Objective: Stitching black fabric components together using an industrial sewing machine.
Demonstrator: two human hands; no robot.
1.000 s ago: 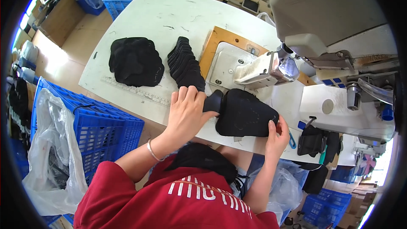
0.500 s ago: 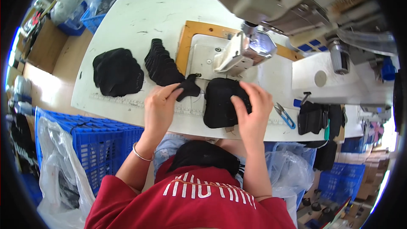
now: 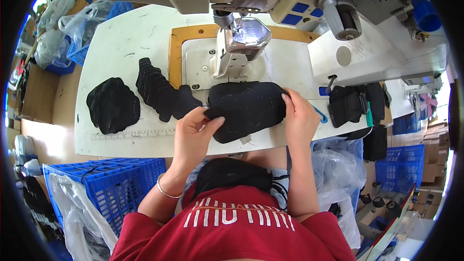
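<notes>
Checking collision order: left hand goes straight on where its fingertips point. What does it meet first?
Likely the black panel: the left hand appears to pinch its left edge, with most of it ahead. Exact height is unclear.

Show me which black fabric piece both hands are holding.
The broad black panel, pinched at opposite ends by the left hand and right hand; neither grips the fanned row or the leftmost pile.

blue crate | clear bag over its rim | cardboard box
</notes>
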